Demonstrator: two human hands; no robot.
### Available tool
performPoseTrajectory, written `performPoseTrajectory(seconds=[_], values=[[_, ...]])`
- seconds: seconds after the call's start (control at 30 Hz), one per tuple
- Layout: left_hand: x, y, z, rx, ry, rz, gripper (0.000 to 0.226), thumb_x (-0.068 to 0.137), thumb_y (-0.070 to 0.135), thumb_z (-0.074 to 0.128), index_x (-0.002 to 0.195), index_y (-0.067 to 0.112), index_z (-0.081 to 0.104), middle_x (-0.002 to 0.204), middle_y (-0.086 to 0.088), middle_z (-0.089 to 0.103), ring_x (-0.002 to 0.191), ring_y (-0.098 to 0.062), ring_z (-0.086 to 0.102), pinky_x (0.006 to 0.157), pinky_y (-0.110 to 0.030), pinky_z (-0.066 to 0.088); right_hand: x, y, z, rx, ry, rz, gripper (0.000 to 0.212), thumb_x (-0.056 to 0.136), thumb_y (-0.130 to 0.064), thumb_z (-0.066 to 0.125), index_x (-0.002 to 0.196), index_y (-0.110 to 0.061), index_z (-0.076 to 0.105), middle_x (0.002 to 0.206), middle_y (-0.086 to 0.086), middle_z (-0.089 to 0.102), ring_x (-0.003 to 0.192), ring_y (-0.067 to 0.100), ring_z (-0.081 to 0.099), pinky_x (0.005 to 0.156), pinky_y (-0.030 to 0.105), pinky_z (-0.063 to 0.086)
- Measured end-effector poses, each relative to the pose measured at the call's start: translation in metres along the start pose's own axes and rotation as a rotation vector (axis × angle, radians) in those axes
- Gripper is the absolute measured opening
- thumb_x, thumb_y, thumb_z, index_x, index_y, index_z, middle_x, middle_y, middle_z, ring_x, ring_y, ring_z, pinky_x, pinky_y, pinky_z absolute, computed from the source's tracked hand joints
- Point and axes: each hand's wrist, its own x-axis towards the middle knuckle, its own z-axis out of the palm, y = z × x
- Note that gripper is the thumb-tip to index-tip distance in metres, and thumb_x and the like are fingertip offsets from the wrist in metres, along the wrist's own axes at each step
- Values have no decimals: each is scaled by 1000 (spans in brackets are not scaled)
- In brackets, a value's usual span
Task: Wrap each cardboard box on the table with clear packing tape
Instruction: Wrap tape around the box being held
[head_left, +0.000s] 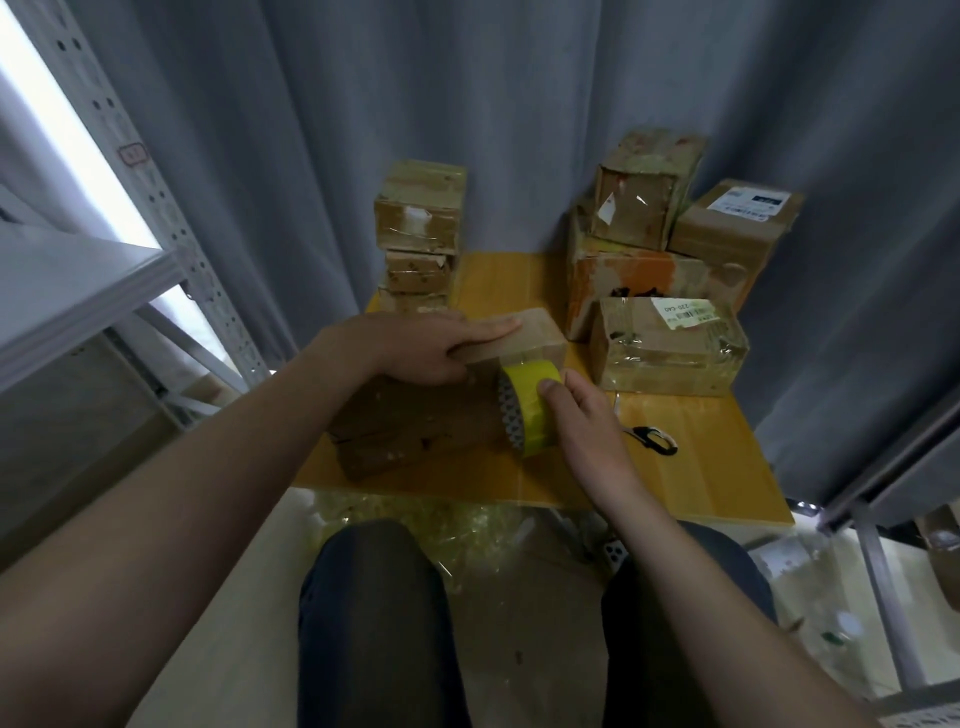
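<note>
A long brown cardboard box (415, 421) lies on the small yellow table (701, 467), in front of me. My left hand (431, 345) lies flat on the box's top far end, fingers straight, thumb down the near side. My right hand (582, 415) grips a roll of yellowish clear packing tape (530, 405), held against the box's right end. A strip of tape runs from the roll up onto the box.
A stack of taped boxes (418, 228) stands at the table's back left. Several more boxes (670, 343) are piled at the back right. Black-handled scissors (652, 439) lie right of my right hand. Crumpled clear tape (415, 519) lies under the table, metal shelving (78, 280) to the left.
</note>
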Motion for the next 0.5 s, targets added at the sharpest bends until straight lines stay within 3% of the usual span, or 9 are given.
performPoseTrajectory(seconds=[0.07, 0.17, 0.27, 0.33, 0.43, 0.5], values=[[-5, 2, 4, 35, 57, 31, 82, 104, 36, 54, 147, 71, -6, 144, -3, 36, 128, -26, 46, 105, -44, 42, 0, -1, 4, 25, 15, -1, 33, 104, -35, 48, 98, -5, 62, 83, 4, 56, 75, 15, 54, 68, 35, 42], [-8, 11, 11, 188, 132, 72, 88, 104, 23, 51, 143, 76, -8, 159, -3, 20, 134, -33, 43, 104, -53, 46, -4, 0, 9, 38, 39, -8, 36, 99, -40, 46, 97, -6, 60, 82, 5, 55, 74, 15, 52, 69, 36, 41], [-9, 17, 14, 265, 161, 109, 92, 104, 16, 47, 138, 79, -11, 162, -7, 17, 132, -36, 43, 101, -55, 48, -9, 2, 13, 47, 60, -20, 45, 94, -43, 46, 100, -1, 59, 83, 9, 53, 74, 20, 51, 66, 34, 40], [-10, 14, 11, 212, 150, 150, 84, 106, 19, 45, 142, 78, -3, 160, -5, 19, 127, -33, 45, 100, -50, 48, -12, 3, 14, 57, 57, -33, 44, 98, -43, 48, 96, 0, 58, 81, 7, 53, 72, 18, 50, 64, 32, 40], [-9, 3, 0, 51, 78, 168, 72, 106, 26, 49, 144, 76, 13, 151, -1, 27, 126, -23, 44, 106, -42, 43, -13, 1, 6, -5, 59, -73, 36, 109, -35, 48, 79, -17, 57, 65, -14, 51, 62, 3, 48, 58, 20, 37], [-6, 0, -5, -65, 41, 153, 70, 105, 27, 53, 143, 76, 20, 142, 3, 34, 127, -19, 43, 112, -42, 38, -13, -7, 0, -28, 38, -88, 37, 109, -33, 46, 78, -19, 61, 62, -15, 54, 60, -2, 50, 57, 16, 38]])
